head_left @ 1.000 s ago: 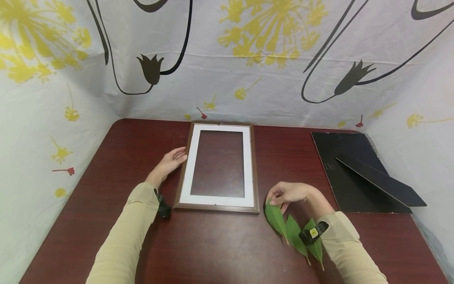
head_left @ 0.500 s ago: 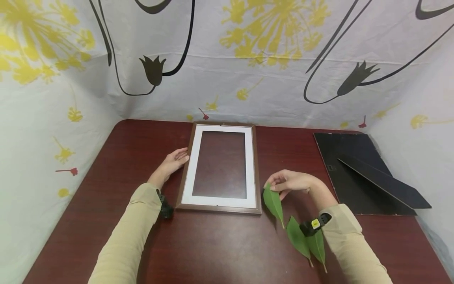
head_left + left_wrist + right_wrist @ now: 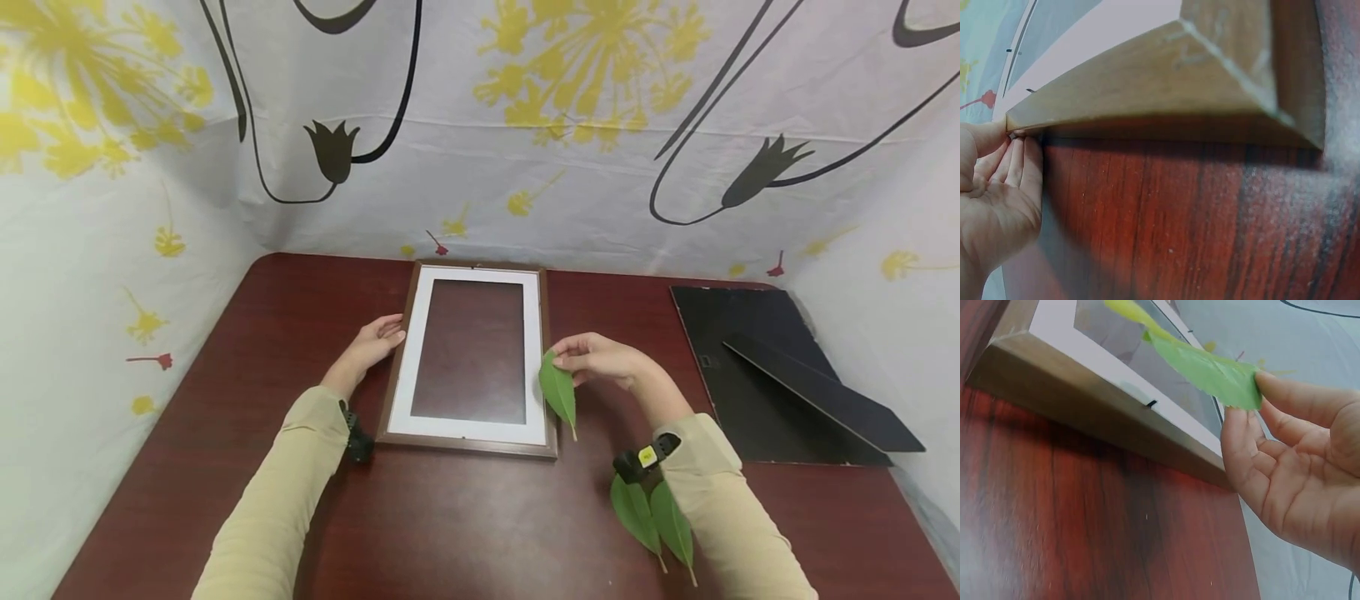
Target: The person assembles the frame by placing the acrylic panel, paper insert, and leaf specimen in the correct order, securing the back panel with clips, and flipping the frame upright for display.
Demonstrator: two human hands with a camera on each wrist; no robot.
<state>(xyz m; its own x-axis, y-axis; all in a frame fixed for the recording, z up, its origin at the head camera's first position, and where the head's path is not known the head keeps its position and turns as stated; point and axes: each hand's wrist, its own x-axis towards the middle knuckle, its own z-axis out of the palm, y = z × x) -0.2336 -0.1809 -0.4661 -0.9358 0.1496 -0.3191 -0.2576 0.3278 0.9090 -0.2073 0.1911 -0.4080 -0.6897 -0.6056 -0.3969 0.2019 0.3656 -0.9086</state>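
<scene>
A brown picture frame (image 3: 476, 448) with a white mat inside lies face-up at the middle of the table. At its left edge is my left hand (image 3: 369, 345); in the left wrist view the thumb (image 3: 988, 136) is on the side of the frame and the fingers (image 3: 1019, 164) reach to its underside. My right hand (image 3: 600, 360) pinches a green leaf (image 3: 558, 390) by its tip between thumb and fingers, beside the frame's right edge. The leaf hangs stem down, overlapping that edge in the head view. In the right wrist view the leaf (image 3: 1210, 374) is raised above the frame.
Two more green leaves (image 3: 636, 515) lie on the dark red table (image 3: 465, 525), partly under the right forearm in view. A black backing board (image 3: 765, 367) with its stand (image 3: 821, 390) folded out lies at the right. A patterned white cloth (image 3: 420, 167) hangs behind the table.
My right hand has lifted one leaf away from the other two and carried it up and left to the frame's right edge. The left hand has stayed at the frame's left edge.
</scene>
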